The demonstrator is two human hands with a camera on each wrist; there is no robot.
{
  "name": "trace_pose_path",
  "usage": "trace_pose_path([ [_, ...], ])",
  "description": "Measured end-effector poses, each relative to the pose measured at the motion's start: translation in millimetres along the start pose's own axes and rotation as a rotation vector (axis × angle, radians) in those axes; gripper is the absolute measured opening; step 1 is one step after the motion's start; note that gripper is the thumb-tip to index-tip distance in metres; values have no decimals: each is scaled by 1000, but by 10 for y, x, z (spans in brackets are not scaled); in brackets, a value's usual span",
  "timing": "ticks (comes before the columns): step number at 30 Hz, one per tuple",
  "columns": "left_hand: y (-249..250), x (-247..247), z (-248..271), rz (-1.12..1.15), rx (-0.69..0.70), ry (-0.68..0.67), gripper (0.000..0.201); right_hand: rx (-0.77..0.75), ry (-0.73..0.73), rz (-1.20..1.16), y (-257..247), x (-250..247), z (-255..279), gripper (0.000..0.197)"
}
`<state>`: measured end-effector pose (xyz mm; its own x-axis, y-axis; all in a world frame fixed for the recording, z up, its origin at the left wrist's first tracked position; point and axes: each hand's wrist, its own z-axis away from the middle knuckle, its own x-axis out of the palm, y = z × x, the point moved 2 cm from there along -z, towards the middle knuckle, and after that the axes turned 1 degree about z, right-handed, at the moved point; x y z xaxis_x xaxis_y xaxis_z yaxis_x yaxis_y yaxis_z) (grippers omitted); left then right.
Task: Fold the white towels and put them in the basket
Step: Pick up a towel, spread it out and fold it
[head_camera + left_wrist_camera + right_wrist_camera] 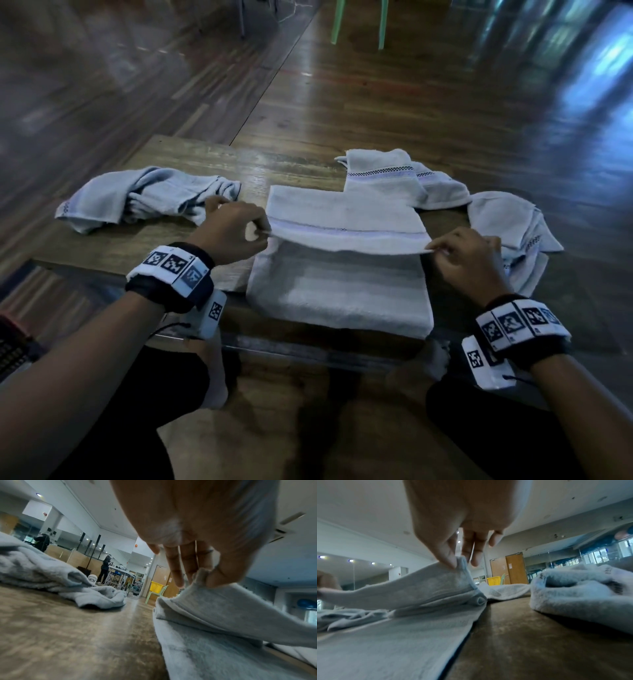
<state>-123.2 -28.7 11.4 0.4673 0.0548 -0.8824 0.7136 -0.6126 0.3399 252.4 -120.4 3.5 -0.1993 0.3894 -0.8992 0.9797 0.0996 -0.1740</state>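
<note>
We hold the white towel (342, 219) by its near folded-over edge, one corner in each hand. Our left hand (233, 229) pinches the left corner between thumb and fingers (178, 566), and our right hand (469, 253) pinches the right corner the same way, so the raised edge sags a little between them. The lower layer of this towel lies flat on the wooden bench (191, 161), its near end hanging just over the bench's front edge.

A crumpled towel (144, 195) sits on the bench to the left, just beside our left hand. Another rumpled towel (513, 219) lies to the right, just behind our right hand, and a towel with a checked stripe (387, 171) lies at the far side, touching the one we hold.

In the wrist views a yellow basket (156, 586) rests on a pale green chair (160, 591) well away across the room, near a wooden door (516, 569).
</note>
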Motion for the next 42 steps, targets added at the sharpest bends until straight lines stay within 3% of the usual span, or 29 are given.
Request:
trace_pose_path([
  [3,9,61,133,15,-22,-181,22,14,-183,-83,44,22,162,9],
  [6,23,243,244,-139,-10,-437,19,-2,-447,-63,34,156,299,14],
  [9,-41,346,280,-241,-12,-488,15,12,-581,9,0,215,325,19],
  [17,-171,390,61,-433,-97,-325,14,51,-504,164,-3,341,55,23],
  [22,-196,396,-99,-448,-152,-308,16,33,-446,246,-1,416,-64,24],
  [28,-151,251,-8,-301,-137,-176,9,71,-210,188,-41,228,-8,12],
  [33,-87,42,253,-149,16,-39,2,68,-109,-4,-29,-93,143,14],
  [36,-119,43,414,-134,78,-93,4,-11,-161,-58,-16,-114,278,18],
  [40,-155,109,528,-212,65,-357,12,-70,-339,-22,-69,-10,435,13],
  [42,-142,143,540,-260,74,-423,18,-75,-445,41,-111,64,460,11],
])
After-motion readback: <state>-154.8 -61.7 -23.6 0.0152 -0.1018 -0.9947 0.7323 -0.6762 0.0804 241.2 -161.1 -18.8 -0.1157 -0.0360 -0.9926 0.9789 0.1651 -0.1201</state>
